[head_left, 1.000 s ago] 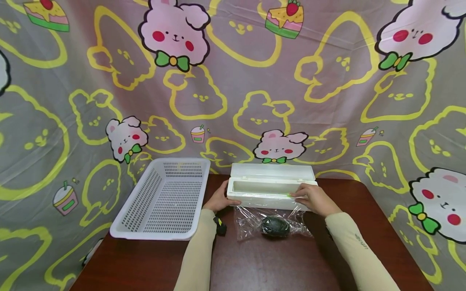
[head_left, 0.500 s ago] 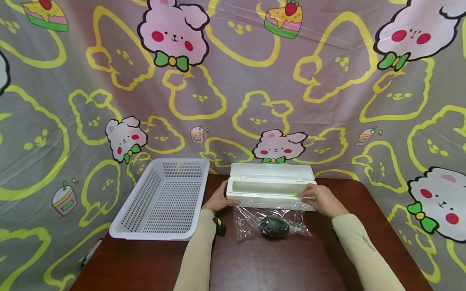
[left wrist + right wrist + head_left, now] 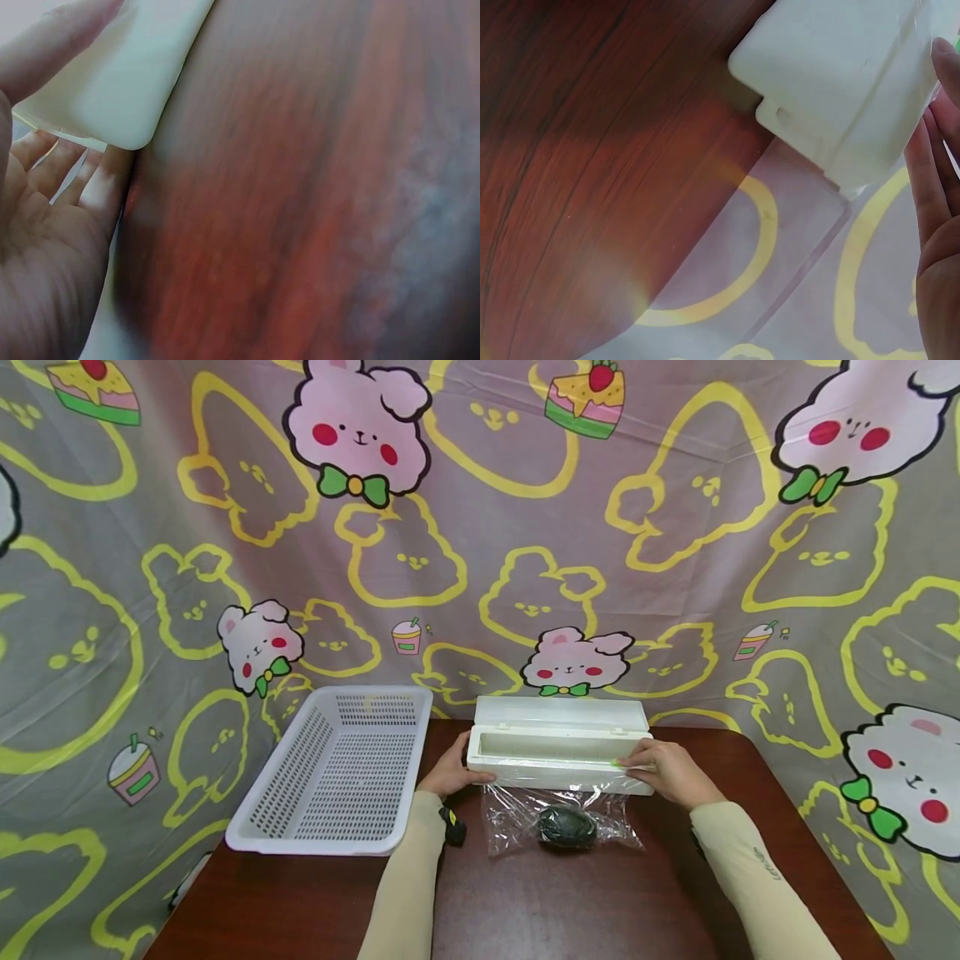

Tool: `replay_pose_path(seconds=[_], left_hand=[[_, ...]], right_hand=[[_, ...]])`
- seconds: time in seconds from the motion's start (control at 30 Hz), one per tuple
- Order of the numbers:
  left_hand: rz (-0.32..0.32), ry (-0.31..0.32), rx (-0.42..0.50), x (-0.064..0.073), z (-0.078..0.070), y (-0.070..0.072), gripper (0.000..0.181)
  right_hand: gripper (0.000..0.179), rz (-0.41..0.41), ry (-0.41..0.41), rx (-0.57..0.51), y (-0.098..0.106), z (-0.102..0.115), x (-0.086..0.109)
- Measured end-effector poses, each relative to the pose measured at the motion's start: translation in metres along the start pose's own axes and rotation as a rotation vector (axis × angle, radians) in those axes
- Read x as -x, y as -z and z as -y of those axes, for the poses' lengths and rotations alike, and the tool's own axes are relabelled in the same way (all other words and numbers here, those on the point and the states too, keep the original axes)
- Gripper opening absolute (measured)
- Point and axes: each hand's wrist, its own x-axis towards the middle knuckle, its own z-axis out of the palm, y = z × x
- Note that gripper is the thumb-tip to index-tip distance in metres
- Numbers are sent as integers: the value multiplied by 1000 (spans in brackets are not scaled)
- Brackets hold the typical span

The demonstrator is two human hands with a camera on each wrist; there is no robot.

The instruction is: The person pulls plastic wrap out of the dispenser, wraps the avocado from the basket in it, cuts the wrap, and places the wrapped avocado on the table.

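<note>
A long white cling film dispenser (image 3: pixel 562 777) stands at the back of the table with its lid (image 3: pixel 562 713) raised. My left hand (image 3: pixel 450 768) grips its left end, thumb in front and fingers behind. At the right end, my right hand (image 3: pixel 671 770) pinches a small green slide cutter (image 3: pixel 617 762) on the front edge. Clear cling film (image 3: pixel 510 820) hangs from that edge onto the table. Under or in the film lies a dark green, avocado-like oval thing (image 3: pixel 567 827). In the left wrist view the dispenser's rounded end (image 3: pixel 112 97) sits between thumb and fingers.
A white perforated plastic basket (image 3: pixel 352 785) stands on the left of the brown table (image 3: pixel 540 902). A patterned curtain (image 3: pixel 480 527) rises behind and on both sides. A black strap with a yellow mark (image 3: pixel 453 827) is at the left wrist.
My right hand has slid rightward along the dispenser's front edge with the green slide cutter, slowing near the right end. The left hand, film and dark oval thing stay in place.
</note>
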Motion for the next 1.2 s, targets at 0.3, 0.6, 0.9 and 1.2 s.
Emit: replay_pose_path(seconds=[0.3, 0.6, 0.9, 1.2], left_hand=[[21, 12, 45, -2, -2, 2, 106], [-5, 18, 27, 1, -3, 2, 104], [-4, 24, 7, 3, -3, 0, 104], [-4, 28, 13, 3, -3, 0, 104]], right_hand=[[27, -59, 4, 17, 6, -6, 8], [28, -100, -18, 16, 5, -8, 16], [34, -118, -43, 55, 2, -11, 23], [34, -106, -119, 35, 4, -17, 28]])
